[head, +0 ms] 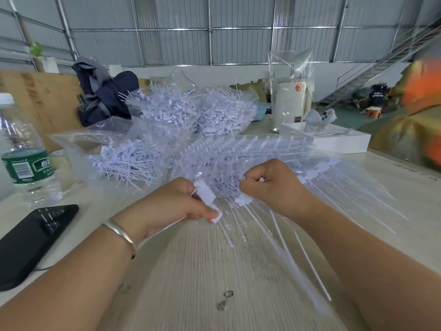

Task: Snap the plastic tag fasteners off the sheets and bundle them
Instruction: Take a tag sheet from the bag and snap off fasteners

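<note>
Hands meet at the middle of the head view, both curled tight on white plastic. Left hand (171, 201) grips a gathered clutch of fastener heads (207, 195), thin tails trailing below its palm. Right hand (269, 185) is fisted on a sheet (274, 199) of still-joined fasteners, a white stub showing between its fingers. From that fist the sheet's long stems fan out toward 4 and 5 o'clock, over bare table (202, 271).

Next snap, I judge, turns on that small gap: the heads lie just between the two hands, the right one holding the stock.

Loose piles in clear bags (133, 161) crowd 11 to 12 o'clock; a phone (31, 240) lies at 8, a bottle (23, 151) at 9. Open room is toward 6 o'clock.
</note>
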Available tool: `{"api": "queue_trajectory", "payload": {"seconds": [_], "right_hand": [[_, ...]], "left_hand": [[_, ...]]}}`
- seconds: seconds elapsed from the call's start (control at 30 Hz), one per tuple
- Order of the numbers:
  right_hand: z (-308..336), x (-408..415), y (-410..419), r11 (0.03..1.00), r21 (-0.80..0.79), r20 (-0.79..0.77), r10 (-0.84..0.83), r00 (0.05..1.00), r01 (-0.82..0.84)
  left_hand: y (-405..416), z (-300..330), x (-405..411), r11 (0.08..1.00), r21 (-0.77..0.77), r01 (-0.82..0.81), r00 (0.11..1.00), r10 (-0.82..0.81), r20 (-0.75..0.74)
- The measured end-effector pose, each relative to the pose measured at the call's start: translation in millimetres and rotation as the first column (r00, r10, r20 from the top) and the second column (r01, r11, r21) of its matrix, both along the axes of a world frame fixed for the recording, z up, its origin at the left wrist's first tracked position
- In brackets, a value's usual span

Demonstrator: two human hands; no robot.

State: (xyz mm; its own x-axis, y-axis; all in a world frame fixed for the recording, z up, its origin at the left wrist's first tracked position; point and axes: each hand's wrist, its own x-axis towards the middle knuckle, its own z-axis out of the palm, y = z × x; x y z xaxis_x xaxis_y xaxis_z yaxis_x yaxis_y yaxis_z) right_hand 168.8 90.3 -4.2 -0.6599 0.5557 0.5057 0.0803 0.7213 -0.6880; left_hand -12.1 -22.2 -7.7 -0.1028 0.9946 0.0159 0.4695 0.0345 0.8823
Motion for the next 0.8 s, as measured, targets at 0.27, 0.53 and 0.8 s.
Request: {"api": "queue_trajectory", "payload": {"seconds": [0.27, 0.53, 0.8], "right_hand": [[-2.2, 1.5, 3.3, 0.995, 0.012, -0.105, -0.093, 0.99, 0.095], [-1.9, -2.2, -4.3, 0.967, 0.239, -0.084, -0.075, 0.994, 0.094], [-1.9, -5.7, -5.9, 0.755, 0.621, -0.015, -0.256, 0.967, 0.21]], "left_hand": [[2.1, 4.0, 3.7, 0.995, 0.052, -0.089, 0.962, 0.072, 0.262], [5.0, 3.5, 6.8, 0.981, 0.072, -0.179, 0.892, 0.13, 0.433], [2.2, 10.2, 16.2, 0.991, 0.089, -0.096, 0.903, 0.049, 0.427]]}}
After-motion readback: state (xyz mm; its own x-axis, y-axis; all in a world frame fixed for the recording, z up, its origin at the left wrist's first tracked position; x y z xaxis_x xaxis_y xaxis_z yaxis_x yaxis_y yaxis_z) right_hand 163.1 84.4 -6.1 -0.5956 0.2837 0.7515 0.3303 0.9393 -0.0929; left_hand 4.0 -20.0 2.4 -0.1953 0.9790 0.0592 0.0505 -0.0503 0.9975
